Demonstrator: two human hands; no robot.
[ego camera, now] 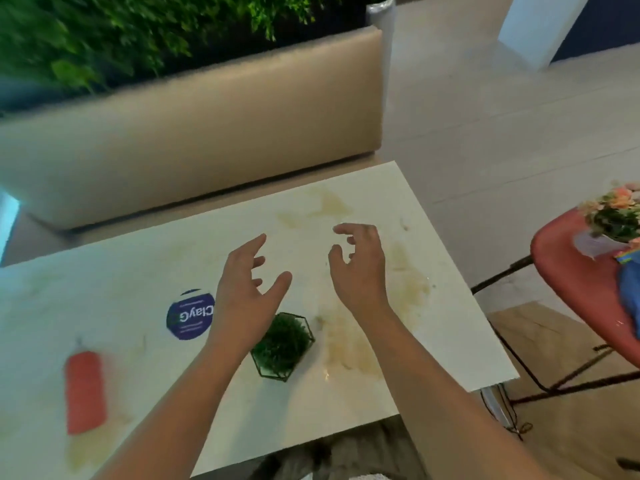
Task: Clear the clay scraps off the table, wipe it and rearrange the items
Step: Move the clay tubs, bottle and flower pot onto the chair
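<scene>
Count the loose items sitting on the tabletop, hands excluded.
3: an orange bottle lying near the left edge, a round purple disc left of centre, and a hexagonal planter partly under the left forearm. More may sit outside the frame.

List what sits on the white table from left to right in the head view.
Red bottle → round purple sticker → left hand → small green plant in a hexagonal holder → right hand.

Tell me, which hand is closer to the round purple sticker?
Left. The left hand hovers right beside the purple sticker, its edge overlapping it in view. The right hand is farther off, over the stained part of the table.
</scene>
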